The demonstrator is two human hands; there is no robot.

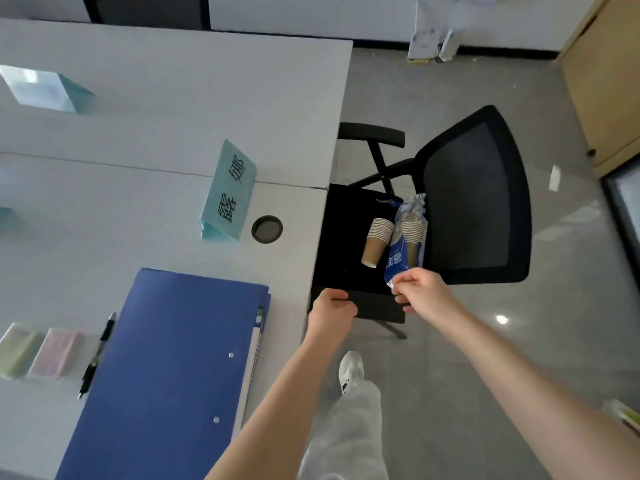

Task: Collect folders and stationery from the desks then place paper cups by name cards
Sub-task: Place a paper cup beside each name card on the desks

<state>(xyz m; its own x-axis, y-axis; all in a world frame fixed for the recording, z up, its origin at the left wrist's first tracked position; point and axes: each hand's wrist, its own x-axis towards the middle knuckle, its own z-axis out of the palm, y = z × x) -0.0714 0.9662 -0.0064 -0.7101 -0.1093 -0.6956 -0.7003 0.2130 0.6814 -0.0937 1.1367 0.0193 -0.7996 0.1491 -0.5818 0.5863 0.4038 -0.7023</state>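
Head view: reaching for cups on the black mesh office chair (474, 199).
The right hand (420, 292) is pinching the blue plastic sleeve of brown paper cups (407, 244) lying on the seat, likely to lift it; the left hand (332, 306) is gripping the seat edge, apparently steadying the chair.

A white worktop (138, 98) fills nine o'clock. A black mesh chair (474, 199) stands at three on glossy grey floor (485, 341); a wooden cabinet (609, 81) at two.
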